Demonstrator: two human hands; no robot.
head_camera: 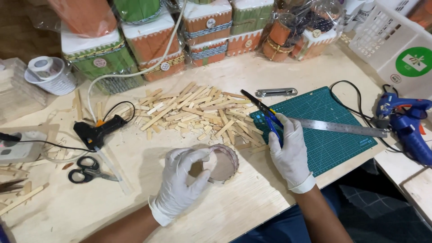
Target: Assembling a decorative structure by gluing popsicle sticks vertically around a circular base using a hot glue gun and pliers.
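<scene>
A pale wooden desk [234,202] fills the view from above, crowded along its far edge with wrapped, decorated tins in orange and green. Near the front edge sits a short cardboard ring [223,164], lying flat with its open side up. The left hand [182,186], in a white glove, has its grip closed on the ring's near-left rim, thumb inside. The right hand [290,150], also gloved, is just to the right of the ring, its grip clamped on blue-handled pliers [265,112]. The pliers' long axis runs away from the person and to the left, tip over the edge of a heap of cut wooden sticks [198,112], which lies just beyond the ring. So the sticks are nearer the right hand's tool. A green cutting mat [328,144] with a steel ruler [337,128] lies to the right.
</scene>
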